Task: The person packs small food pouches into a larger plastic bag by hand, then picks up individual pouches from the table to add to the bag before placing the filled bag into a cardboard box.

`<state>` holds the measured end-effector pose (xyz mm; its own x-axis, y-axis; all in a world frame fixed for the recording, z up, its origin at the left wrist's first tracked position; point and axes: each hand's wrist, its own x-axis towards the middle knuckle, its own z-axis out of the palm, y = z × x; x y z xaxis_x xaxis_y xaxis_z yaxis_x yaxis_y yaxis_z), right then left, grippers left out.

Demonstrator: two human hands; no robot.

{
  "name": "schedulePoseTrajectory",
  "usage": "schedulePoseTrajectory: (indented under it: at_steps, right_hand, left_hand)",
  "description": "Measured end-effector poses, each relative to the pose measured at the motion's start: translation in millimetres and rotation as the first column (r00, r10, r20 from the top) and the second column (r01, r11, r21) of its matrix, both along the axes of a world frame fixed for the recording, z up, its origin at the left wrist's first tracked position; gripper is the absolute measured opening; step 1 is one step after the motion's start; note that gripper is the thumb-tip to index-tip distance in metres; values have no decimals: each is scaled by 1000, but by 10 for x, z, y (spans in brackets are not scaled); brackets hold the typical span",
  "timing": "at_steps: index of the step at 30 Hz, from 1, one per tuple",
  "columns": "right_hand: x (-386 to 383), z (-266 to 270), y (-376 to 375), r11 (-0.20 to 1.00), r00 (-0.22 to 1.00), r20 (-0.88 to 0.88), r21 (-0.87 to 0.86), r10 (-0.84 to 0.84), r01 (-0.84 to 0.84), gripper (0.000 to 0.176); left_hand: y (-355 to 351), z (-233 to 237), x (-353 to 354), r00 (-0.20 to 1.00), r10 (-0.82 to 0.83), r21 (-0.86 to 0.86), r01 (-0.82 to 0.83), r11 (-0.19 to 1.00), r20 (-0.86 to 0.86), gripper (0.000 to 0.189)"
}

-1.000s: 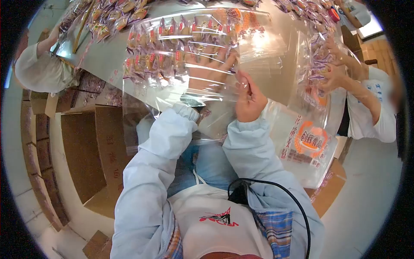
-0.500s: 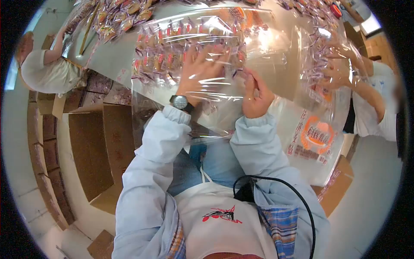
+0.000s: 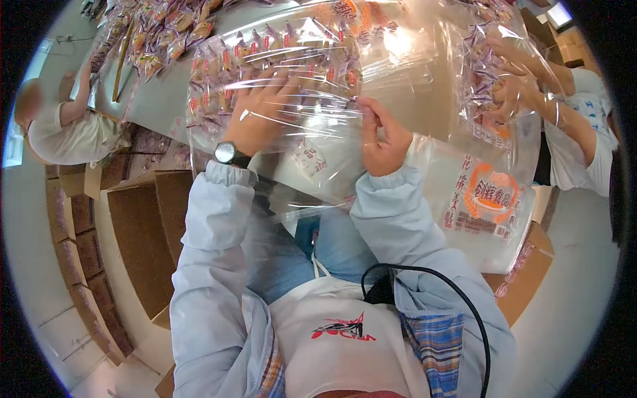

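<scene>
A large clear plastic bag lies in front of me, with rows of small wrapped snacks in its far part. My left hand, a watch on its wrist, is flat with fingers stretched out beside the near row of snacks. Glossy film with reflections crosses over those fingers, so the hand seems to be under the bag's upper layer. My right hand pinches the bag's edge between thumb and fingers, just right of the snacks. The bag's near edge hangs over my lap.
Loose wrapped snacks are heaped at the far left. A stack of printed bags lies at the right. Open cardboard boxes stand at the left. One co-worker is at the left; another's hands handle a filled bag at the right.
My left hand has slid left along the snacks under the film. The right hand has shifted slightly left, still pinching the bag's edge. The camera view has moved a little.
</scene>
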<state>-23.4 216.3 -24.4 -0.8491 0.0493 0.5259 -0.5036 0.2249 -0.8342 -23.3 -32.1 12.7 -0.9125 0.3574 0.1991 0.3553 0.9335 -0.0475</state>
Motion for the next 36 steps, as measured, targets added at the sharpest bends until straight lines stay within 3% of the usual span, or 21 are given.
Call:
schedulePoseTrajectory:
  at_steps: [3,6,7,11,14,15,18,22,23,26,30,33,36]
  right_hand:
    - [-1,32,-4,1000,1000,15,-6,6,-6,23]
    - [21,45,15,1000,1000,30,13,5,-6,22]
    - [16,52,7,1000,1000,28,20,7,-7,22]
    - [24,82,19,999,999,41,21,26,-27,21]
    - [-4,52,20,1000,1000,-15,8,22,-21,20]
    - [-4,43,26,1000,999,-22,9,25,-25,20]
    - [-2,72,25,999,999,24,11,36,-37,20]
    - [2,67,43,998,999,9,49,32,-33,22]
    - [-11,63,45,999,1000,5,30,27,-28,23]
    - [18,49,7,999,999,21,-13,36,-35,25]
    - [7,57,22,999,998,42,-1,39,-39,27]
    - [45,69,29,998,996,71,-4,55,-55,21]
    - [15,53,12,999,998,15,-4,53,-53,23]
  left_hand:
    - [37,-22,-45,999,3,42,-1,999,-48,76]
    - [17,-83,-67,997,11,45,-7,999,-72,69]
    - [-10,-75,-107,990,-46,101,59,993,-131,60]
    - [47,-46,-133,999,-20,206,29,978,-45,43]
    - [-11,-139,-103,994,-48,165,63,984,-93,41]
    - [42,-144,-76,999,33,108,-28,994,-42,42]
    - [230,70,8,965,-13,28,21,999,-264,46]
    - [157,-142,51,969,-63,-76,46,996,-237,52]
    - [167,-209,49,967,-44,-78,25,997,-251,63]
    - [418,-114,80,979,78,55,-69,996,-186,70]
    - [469,-155,4,978,40,171,-5,985,-204,70]
    - [460,-237,-18,971,71,4,-72,997,-229,69]
    - [480,-305,-24,958,108,9,-109,994,-265,61]
